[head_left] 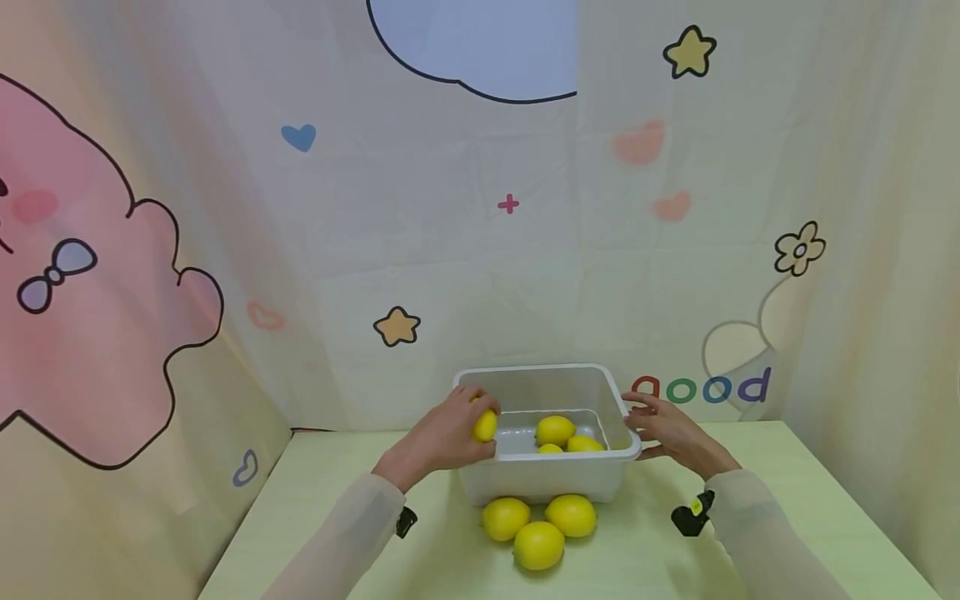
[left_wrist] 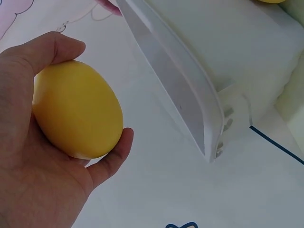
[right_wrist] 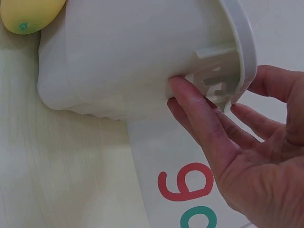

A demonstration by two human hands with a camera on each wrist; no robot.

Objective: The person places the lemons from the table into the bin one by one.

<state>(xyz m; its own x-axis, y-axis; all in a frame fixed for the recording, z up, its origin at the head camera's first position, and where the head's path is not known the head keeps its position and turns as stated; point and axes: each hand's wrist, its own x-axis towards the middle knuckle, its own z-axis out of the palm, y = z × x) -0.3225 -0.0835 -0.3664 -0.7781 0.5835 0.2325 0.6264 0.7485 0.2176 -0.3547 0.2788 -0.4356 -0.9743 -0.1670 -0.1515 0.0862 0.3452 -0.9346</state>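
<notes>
A yellow lemon (left_wrist: 78,109) is held in my left hand (head_left: 459,429) between thumb and curled fingers, at the left rim of a white plastic bin (head_left: 540,479). My right hand (head_left: 671,431) grips the bin's right rim. In the right wrist view, some of its fingers (right_wrist: 194,102) touch the outer wall under the rim, while another lies over the rim's far side. Inside the bin lie several lemons (head_left: 555,431), partly hidden by the front wall. In front of it, three more lemons (head_left: 539,546) sit close together on the table.
The pale green table (head_left: 337,517) carries the bin near its back edge. Behind it hangs a light cloth backdrop (head_left: 450,250) printed with stars, hearts and letters. Cloth also hangs at the left and right sides.
</notes>
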